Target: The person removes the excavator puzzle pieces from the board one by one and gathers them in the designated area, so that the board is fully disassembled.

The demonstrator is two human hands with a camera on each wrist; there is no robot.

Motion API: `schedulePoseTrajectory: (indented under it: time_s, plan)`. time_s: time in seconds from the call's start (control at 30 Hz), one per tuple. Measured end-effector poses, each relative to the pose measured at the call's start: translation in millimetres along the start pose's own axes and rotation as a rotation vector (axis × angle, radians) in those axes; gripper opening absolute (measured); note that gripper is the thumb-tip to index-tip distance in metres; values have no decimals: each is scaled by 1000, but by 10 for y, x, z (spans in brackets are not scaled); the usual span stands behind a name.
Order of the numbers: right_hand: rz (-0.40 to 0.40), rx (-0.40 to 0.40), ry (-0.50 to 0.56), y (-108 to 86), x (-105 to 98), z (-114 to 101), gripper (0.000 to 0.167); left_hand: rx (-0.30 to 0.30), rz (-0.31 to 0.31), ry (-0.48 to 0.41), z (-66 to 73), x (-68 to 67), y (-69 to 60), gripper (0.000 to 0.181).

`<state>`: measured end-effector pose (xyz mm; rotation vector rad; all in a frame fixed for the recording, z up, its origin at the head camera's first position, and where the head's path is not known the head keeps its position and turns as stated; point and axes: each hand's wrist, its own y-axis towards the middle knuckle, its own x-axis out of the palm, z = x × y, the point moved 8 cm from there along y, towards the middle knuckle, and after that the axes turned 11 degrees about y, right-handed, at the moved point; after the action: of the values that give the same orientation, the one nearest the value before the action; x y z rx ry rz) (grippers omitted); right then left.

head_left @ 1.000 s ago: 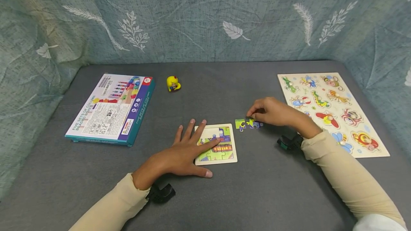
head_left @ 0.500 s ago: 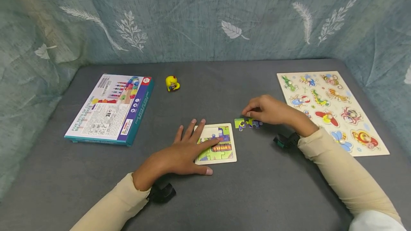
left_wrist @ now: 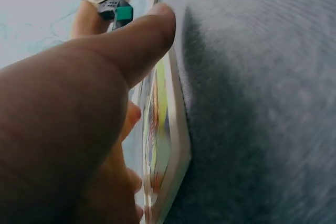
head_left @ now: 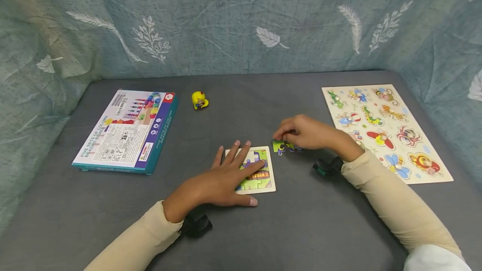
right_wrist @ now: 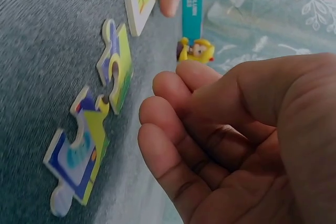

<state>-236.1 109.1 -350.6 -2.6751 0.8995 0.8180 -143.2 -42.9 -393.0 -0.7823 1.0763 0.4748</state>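
Here, the left hand (head_left: pixel 222 185) lies spread over the framed jigsaw (head_left: pixel 271 175) mid-table, while the right hand (head_left: pixel 306 132), fingers curled around nothing visible, hovers by two loose jigsaw pieces (right_wrist: pixel 86 148) just right of it. Leftward sits a bead-set box (head_left: pixel 120 137), far off a yellow-haired figurine (head_left: pixel 199 100), rightward an insect puzzle board (head_left: pixel 444 175).

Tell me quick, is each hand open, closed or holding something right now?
Left hand: open, spread over the puzzle.
Right hand: closed, holding nothing that shows.
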Motion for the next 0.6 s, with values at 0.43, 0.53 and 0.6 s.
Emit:
schedulePoseTrajectory:
  time_s: [0.43, 0.53, 0.6]
  plan:
    - [-47, -67, -11, 154, 156, -98, 28, 1, -79, 84, 60, 38, 21, 109]
    - [-61, -88, 10, 186, 198, -133, 28, -1, -86, 102, 58, 41, 25, 110]
    - [-71, -95, 25, 203, 224, -149, 28, 1, -89, 105, 60, 43, 28, 110]
